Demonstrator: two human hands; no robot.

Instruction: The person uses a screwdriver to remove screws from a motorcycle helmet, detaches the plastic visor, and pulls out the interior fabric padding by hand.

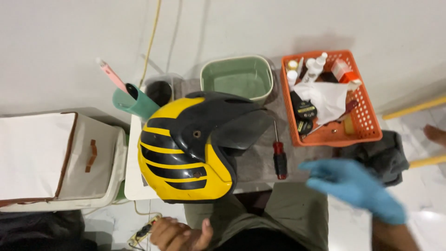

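Fabric storage box (51, 158) sat at the far left, and a teal cup (134, 103) with a pink brush stood behind the table's corner. Next came the yellow-and-black helmet (190, 146), resting on the small white table (132, 183) with its dark visor forward; it looked rigid, smooth and bulky rather than heavy, best gripped by the lower rim with both palms. The left hand (179, 234) lay bare below it, fingers loosely curled, holding nothing. A red-handled screwdriver (279, 155) lay beside the helmet, before a green tub (237, 78) and an orange basket (367, 121). The gloved right hand (355, 186) hovered blurred, fingers spread and empty.
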